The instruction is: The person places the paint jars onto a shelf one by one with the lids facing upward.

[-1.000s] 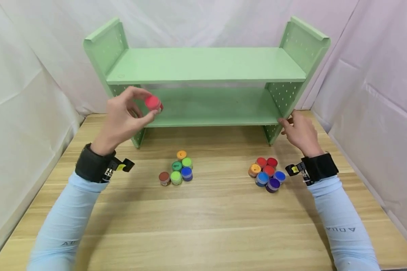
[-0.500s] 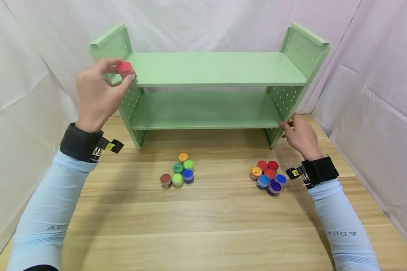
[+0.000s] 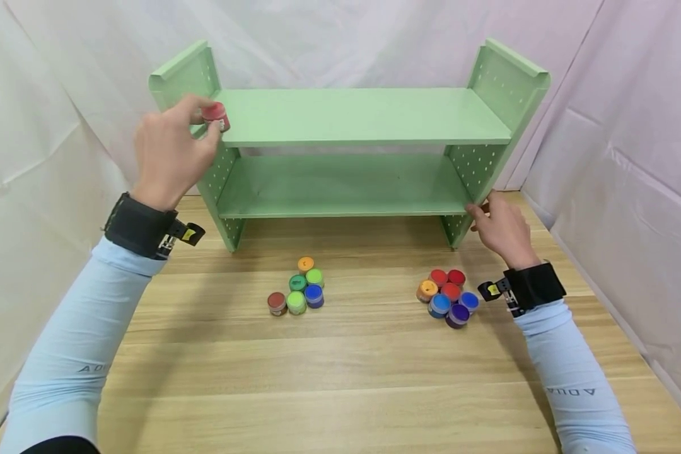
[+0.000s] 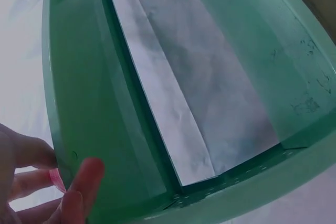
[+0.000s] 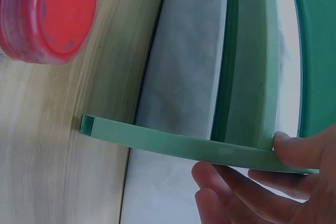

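Observation:
My left hand [image 3: 173,148] pinches a small paint jar with a red lid [image 3: 215,116] between thumb and fingers. The jar overlaps the left end of the upper board of a green two-tier shelf [image 3: 346,115]. In the left wrist view the fingers stand at the shelf's edge, and only a red sliver of the jar [image 4: 56,180] shows. My right hand [image 3: 504,228] grips the shelf's right side panel [image 5: 173,142] near the lower board [image 3: 340,184], thumb inside and fingers outside.
Several paint jars, among them a brown one [image 3: 277,303] and a blue one [image 3: 314,296], stand bunched on the wooden table [image 3: 340,384] at left. Another bunch, with a purple jar [image 3: 457,316], stands at right. White sheeting [image 3: 51,126] surrounds the table.
My left hand has carried the red jar up and left, from before the lower board to the upper board's left end. The right hand has kept its grip on the side panel.

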Available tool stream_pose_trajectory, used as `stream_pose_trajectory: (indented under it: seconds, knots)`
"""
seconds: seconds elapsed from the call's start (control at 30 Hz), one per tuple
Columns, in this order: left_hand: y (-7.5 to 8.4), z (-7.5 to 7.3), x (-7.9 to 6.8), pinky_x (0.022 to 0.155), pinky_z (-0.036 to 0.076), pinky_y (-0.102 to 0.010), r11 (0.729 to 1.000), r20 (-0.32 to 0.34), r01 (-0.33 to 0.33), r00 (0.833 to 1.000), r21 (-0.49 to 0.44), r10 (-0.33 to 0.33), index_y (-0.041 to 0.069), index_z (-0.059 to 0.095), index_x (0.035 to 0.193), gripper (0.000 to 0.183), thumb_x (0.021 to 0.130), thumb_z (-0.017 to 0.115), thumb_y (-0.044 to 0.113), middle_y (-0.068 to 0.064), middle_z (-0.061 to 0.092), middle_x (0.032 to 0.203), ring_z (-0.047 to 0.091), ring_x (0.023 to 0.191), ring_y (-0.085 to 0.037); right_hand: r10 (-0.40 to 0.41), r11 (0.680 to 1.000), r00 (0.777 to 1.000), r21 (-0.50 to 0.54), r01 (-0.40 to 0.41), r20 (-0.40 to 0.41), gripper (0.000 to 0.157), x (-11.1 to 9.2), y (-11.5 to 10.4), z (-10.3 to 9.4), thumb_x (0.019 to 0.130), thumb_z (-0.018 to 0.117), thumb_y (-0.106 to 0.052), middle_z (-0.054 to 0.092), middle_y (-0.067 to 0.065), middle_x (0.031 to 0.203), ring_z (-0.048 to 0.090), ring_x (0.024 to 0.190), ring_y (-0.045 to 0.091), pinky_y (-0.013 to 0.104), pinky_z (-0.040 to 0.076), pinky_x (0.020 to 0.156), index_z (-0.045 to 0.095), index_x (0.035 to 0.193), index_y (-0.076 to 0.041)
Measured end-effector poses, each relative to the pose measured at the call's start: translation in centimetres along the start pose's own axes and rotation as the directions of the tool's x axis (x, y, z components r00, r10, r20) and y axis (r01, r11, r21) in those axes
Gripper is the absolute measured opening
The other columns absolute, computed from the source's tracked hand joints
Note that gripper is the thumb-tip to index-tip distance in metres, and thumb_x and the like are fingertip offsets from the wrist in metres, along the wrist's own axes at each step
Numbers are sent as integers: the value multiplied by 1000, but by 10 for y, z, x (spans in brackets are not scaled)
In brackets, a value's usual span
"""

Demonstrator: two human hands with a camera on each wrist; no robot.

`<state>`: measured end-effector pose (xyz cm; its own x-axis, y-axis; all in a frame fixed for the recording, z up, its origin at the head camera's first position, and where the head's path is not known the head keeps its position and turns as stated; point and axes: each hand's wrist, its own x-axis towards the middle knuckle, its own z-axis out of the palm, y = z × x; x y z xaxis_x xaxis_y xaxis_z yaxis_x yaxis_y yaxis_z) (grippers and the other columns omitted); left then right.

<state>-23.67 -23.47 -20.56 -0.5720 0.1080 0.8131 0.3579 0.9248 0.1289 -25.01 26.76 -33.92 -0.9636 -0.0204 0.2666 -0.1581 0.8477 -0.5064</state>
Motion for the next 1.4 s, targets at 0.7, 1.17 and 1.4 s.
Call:
stream_pose_trajectory:
  seconds: [0.7, 1.17, 1.4]
  knots:
    - [-4, 4, 6, 43, 19, -37, 992, 70, 84, 993, 98, -91, 19, 70, 118, 28, 95, 55, 28, -7, 70, 100, 46, 52, -28, 3, 1000, 1000, 2, -3, -7, 49, 1, -3, -1, 100, 41, -41, 62, 18, 110, 67, 76, 27, 38, 42, 51, 48, 132, -5]
    - [-2, -3, 2, 42, 19, -36, 990, 50, 91, 994, 110, -97, 18, 61, 128, 43, 91, 60, 40, -10, 70, 98, 43, 46, -27, 19, 1000, 1000, -6, -19, 0, 51, 0, -2, -1, 100, 40, -44, 63, 18, 109, 67, 76, 27, 38, 41, 51, 48, 132, -5]
    - [14, 4, -20, 41, 31, -34, 999, -274, -30, 961, -23, 23, 9, 73, 100, 25, 90, 61, 28, -8, 70, 75, 61, 53, -25, 25, 1000, 1000, 6, -25, -4, 55, 0, -1, -2, 99, 38, -47, 64, 17, 107, 66, 75, 25, 39, 42, 51, 44, 138, -8]
